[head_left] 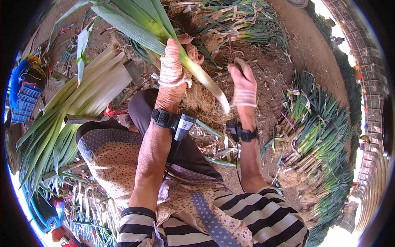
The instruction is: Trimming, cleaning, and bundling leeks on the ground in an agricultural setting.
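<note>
Holding a thick leek [197, 74] aloft in the left hand [175, 66], beyond the patterned apron [111, 164], gripped firmly around the lower stem, with green leaves slanting farther from the apron and to its left, and the white end tipped back toward it. Keeping the right hand [243, 80] half open with fingers loosely curled, beyond the apron and to its right, near the white end but apart from it; cannot tell whether anything small lies inside the palm. Beneath the leek, beyond the apron, a tangle of brown roots [197, 99] on the bare soil. To the left of the apron, a stack of pale-stemmed leeks [90, 90] between low supports [82, 119], with leaves drooping outward; farther left of it, a blue crate [28, 96]. To the right of the apron, a long heap of unpeeled green stalks [325, 127]; far beyond it, another heap of stalks [247, 24]. Behind the apron's left side, thinner white-stemmed stalks [86, 201], laid close together.
</note>
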The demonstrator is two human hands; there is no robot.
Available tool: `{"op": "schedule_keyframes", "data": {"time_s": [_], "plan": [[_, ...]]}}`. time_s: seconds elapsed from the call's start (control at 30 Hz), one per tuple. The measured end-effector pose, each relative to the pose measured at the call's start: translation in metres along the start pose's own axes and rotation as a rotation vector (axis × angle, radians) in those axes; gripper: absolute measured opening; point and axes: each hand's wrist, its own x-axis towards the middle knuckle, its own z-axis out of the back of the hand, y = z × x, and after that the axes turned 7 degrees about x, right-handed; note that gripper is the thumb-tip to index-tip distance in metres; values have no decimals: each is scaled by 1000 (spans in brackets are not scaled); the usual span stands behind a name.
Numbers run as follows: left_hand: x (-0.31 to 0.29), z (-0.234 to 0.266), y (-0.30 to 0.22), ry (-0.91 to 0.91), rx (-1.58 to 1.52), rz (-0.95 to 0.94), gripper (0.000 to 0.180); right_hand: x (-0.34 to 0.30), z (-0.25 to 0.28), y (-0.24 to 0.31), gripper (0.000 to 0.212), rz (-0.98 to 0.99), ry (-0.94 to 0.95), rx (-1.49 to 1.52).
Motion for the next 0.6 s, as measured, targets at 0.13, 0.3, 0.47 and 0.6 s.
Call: {"op": "schedule_keyframes", "data": {"time_s": [0.13,0.3,0.47,0.6], "plan": [[3,11,2,112,17,3,49,-17,9,43,59,-204,130,355],[5,10,3,168,-58,-1,48,-23,-2,59,84,276,171,-275],[8,15,5,97,-145,127,44,-25,-19,52,86,273,167,-451],[13,16,3,39,-180,229,39,-20,-17,52,82,234,174,-365]]}}
